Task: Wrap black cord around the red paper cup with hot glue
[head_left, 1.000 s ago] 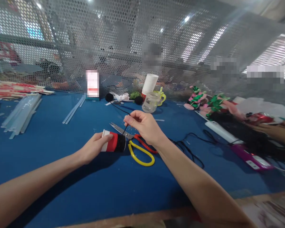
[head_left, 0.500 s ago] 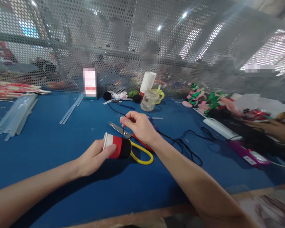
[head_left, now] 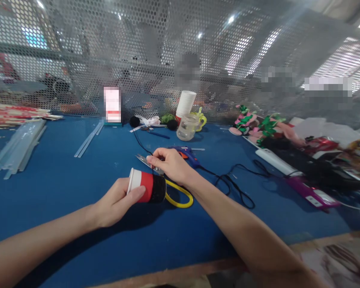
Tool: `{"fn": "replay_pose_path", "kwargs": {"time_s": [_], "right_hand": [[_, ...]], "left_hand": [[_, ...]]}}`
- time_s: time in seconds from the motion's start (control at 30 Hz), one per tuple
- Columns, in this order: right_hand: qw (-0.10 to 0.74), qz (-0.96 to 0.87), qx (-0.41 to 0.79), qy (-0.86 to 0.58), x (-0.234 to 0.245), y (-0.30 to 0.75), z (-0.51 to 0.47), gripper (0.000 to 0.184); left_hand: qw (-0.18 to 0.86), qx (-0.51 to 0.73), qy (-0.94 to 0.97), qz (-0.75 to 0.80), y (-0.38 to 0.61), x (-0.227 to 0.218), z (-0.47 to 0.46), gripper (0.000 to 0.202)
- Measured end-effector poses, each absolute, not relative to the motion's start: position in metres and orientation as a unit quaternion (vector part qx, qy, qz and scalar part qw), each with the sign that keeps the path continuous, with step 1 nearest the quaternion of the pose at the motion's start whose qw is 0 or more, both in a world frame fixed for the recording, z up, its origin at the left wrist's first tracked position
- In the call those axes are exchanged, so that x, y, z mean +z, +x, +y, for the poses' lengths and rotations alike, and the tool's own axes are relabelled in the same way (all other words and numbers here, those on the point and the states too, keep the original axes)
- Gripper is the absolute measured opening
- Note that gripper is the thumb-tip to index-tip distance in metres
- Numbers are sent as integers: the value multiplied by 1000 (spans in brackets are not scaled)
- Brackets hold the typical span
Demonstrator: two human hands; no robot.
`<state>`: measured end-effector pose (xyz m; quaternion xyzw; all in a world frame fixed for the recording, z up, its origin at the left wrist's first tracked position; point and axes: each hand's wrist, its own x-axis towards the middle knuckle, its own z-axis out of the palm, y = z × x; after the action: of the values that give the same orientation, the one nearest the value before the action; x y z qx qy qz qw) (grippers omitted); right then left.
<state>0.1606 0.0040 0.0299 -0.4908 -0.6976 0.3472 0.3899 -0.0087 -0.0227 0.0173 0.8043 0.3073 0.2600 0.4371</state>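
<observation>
My left hand (head_left: 115, 200) is closed around a paper cup (head_left: 147, 186) lying tilted on its side, its white rim toward the left. A red band covers its middle and black yarn is wrapped round its base end. My right hand (head_left: 171, 165), just above the cup, pinches a strand of black yarn (head_left: 139, 142). That strand runs from the cup through my fingers back to a black yarn ball (head_left: 135, 121). Beneath my right hand lie scissors with yellow handles (head_left: 180, 200), partly hidden by the hand and the cup.
A blue glue gun (head_left: 192, 157) with a black cord lies behind my right hand. Farther back stand a clear jar (head_left: 187, 129) and stacked paper cups (head_left: 186, 103). Glue sticks (head_left: 19, 146) lie left; a purple power strip (head_left: 313, 194) lies right.
My right hand has come down and slightly left, closer to the cup, with the yarn still pinched. More of the glue gun shows. My left hand and the cup have barely shifted.
</observation>
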Motion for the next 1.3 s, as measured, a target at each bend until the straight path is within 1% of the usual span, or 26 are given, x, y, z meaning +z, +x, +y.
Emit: {"fn": "replay_pose_path", "kwargs": {"time_s": [0.27, 0.5, 0.63, 0.77, 0.9, 1.03, 1.13, 1.2, 1.3], "right_hand": [[359, -710, 350, -494, 25, 158, 5, 22], [349, -704, 369, -496, 19, 158, 8, 24], [341, -698, 386, -498, 17, 157, 8, 24], [330, -699, 371, -515, 17, 157, 9, 24], [345, -687, 350, -535, 21, 161, 11, 30], [353, -689, 344, -531, 29, 166, 9, 39], [303, -732, 360, -492, 35, 167, 0, 38], [263, -752, 383, -468, 35, 167, -7, 42], [250, -755, 391, -462, 32, 168, -18, 47]], "left_hand": [[447, 269, 792, 315, -10, 17, -23, 26], [551, 296, 701, 343, -7, 14, -23, 26], [591, 309, 658, 350, -6, 15, -24, 25], [642, 324, 594, 362, -5, 17, -24, 21], [670, 351, 528, 386, -3, 18, -17, 17], [660, 397, 462, 440, -2, 21, -10, 17], [656, 415, 436, 455, -1, 22, -6, 17], [662, 415, 435, 447, -1, 22, -6, 17], [666, 395, 451, 444, 0, 23, -8, 20]]}}
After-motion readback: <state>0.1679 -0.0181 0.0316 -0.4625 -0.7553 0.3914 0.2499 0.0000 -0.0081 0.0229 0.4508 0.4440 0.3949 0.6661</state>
